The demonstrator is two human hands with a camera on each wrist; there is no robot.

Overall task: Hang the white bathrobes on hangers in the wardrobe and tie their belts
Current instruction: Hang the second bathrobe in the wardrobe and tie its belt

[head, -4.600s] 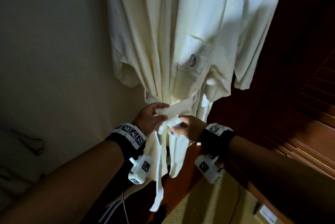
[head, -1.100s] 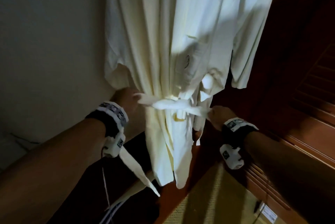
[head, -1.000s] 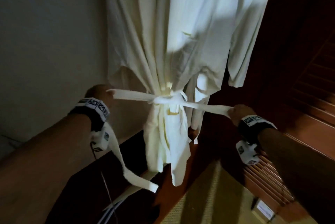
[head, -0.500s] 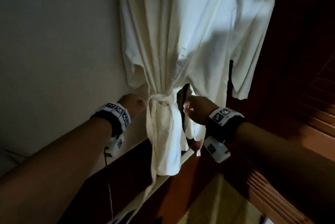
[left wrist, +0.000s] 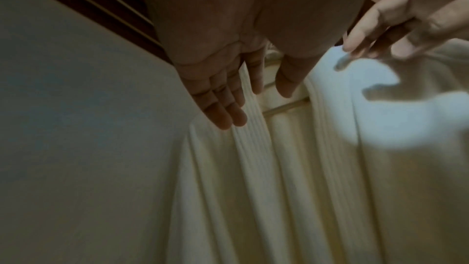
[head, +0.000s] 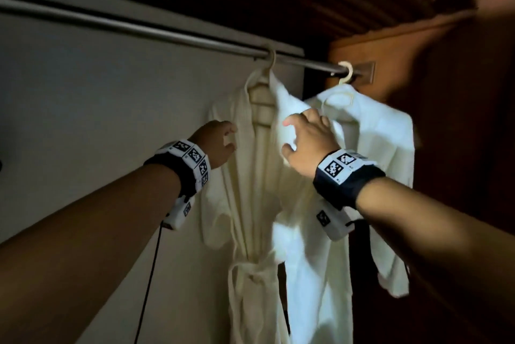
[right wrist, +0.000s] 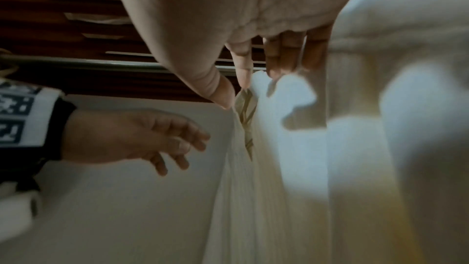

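Observation:
Two white bathrobes hang from the wardrobe rail (head: 139, 27). The nearer robe (head: 250, 190) hangs on a cream hanger (head: 271, 61), and its belt (head: 255, 271) is knotted at the waist. The second robe (head: 384, 148) hangs to its right on another hanger (head: 346, 73). My left hand (head: 231, 137) is raised beside the nearer robe's left shoulder with straight fingers (left wrist: 228, 115) and holds nothing. My right hand (head: 287, 134) is spread against the robe's right collar; its fingertips (right wrist: 279, 67) touch the cloth (right wrist: 291, 148) without gripping it.
A pale back wall (head: 97, 120) lies to the left of the robes. The dark wooden wardrobe side (head: 459, 120) stands close on the right. A thin black cable (head: 150, 274) hangs from my left wrist.
Both hands pulled the belt ends apart until the knot tightened, then let them go. They have since risen from the waist to the robe's shoulders, and my view has tilted up to the rail.

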